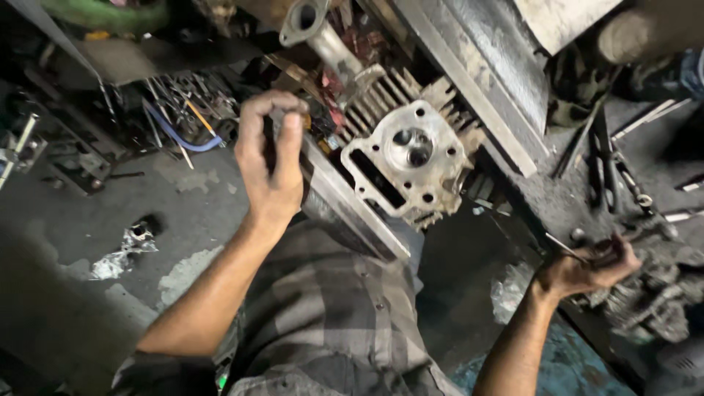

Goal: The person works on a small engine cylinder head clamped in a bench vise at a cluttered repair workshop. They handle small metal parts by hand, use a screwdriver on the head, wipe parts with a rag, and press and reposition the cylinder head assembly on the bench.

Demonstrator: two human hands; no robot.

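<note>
A finned aluminium engine cylinder head (411, 158) sits clamped between metal bars on a grimy workbench, its flat gasket face toward me. My left hand (270, 158) is raised just left of it, fingers curled on the end of a metal bar (345, 205). My right hand (590, 268) reaches low to the right and is closed on a thin dark metal tool (568, 248) lying on the bench, beside a greasy engine part (653, 293).
Pliers and other hand tools (612, 172) lie on the dark bench at right. A heap of tools with a blue cable (176, 132) covers the floor at upper left. Crumpled foil (125, 253) lies on the concrete floor. An angle-iron beam (477, 88) runs diagonally above.
</note>
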